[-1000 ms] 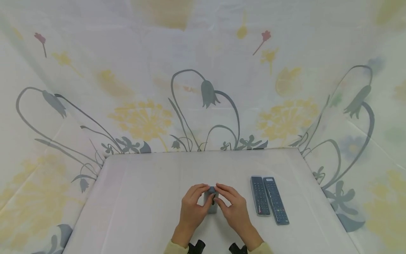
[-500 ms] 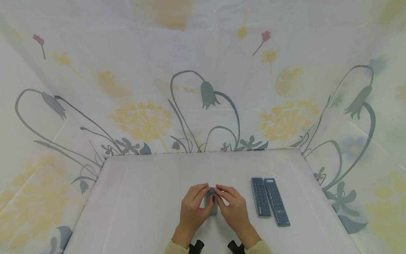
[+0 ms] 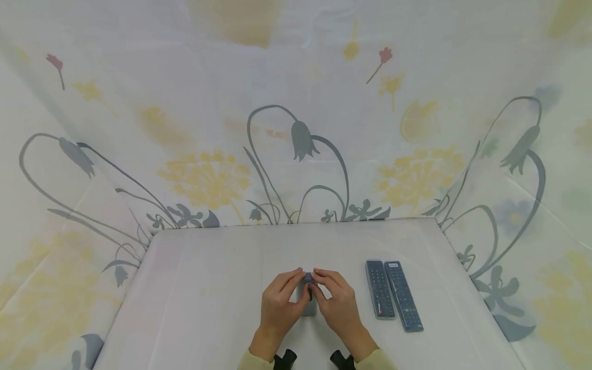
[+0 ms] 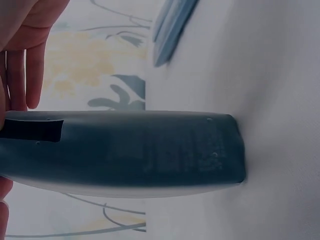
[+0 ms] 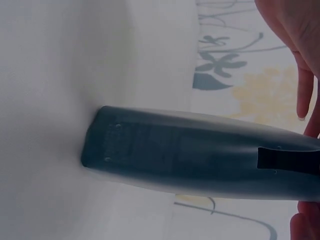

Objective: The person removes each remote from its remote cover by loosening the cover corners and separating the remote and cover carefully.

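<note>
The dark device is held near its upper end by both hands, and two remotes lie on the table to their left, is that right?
Not quite: the head view shows the remotes to the right. The left hand and right hand do hold the dark device near its upper end.

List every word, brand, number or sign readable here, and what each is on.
No text is readable.
Long dark-blue plastic remote, held by the left hand and right hand: faint print, too blurred.
Slim dark-blue rectangular remote with a small white label: label and key markings too small.
Matching dark-blue rectangular remote without a visible label, beside it: key markings too small.
</note>
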Motion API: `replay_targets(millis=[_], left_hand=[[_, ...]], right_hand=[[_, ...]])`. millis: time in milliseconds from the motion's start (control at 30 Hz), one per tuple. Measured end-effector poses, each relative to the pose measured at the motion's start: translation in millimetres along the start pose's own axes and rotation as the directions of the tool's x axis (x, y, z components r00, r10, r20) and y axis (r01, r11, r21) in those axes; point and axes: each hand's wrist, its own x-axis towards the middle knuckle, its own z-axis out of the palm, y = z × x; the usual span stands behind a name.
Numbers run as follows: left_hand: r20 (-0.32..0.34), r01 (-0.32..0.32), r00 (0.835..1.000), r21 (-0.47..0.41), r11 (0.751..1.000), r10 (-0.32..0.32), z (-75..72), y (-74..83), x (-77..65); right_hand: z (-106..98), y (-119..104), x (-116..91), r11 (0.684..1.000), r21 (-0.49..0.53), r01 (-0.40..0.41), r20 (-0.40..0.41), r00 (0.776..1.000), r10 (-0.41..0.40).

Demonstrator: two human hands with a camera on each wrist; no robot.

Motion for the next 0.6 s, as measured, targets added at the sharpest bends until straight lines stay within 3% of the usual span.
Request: replay_targets(millis=[300,600], left_hand=[[0.056,0.085,0.994,0.079,0.993,-0.09,-0.6,4.3,-3.5],[0.036,0.077,0.996,0.105,0.992,-0.081,1.7,7.4,-5.7]], right_hand=[[-0.1,-5.6,-0.8,0.997,-0.044,-0.063,0.008,0.998,0.063],[1.7,-10.0,-1.5,0.998,-0.031,-0.047,-0.05,0.998,0.045]])
